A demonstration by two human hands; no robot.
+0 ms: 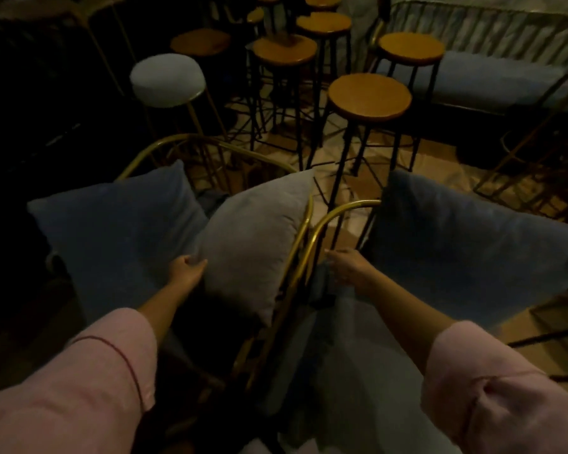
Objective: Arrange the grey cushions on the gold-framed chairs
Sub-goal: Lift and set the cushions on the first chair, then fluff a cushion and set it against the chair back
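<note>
Leftmost, a blue-grey cushion [112,237] leans inside the left gold-framed chair [191,142], its corner rising above the curved rail. Beside it the left hand [187,268] cups the lower left edge of a paler grey cushion [253,244], fingers curled together against the fabric and thumb on top; that cushion stands tilted against the chair's right arm rail. Just right, the rails of the two chairs nearly touch, leaving only a narrow gap. The right hand [348,265] rests at the top of a third grey cushion [351,365] in the right gold-framed chair [345,208], fingers bent down onto it; whether they pinch it I cannot tell. A fourth, darker cushion [466,244] leans farther right. Beyond, crowded wooden stools [369,96] leave little open floor.
</note>
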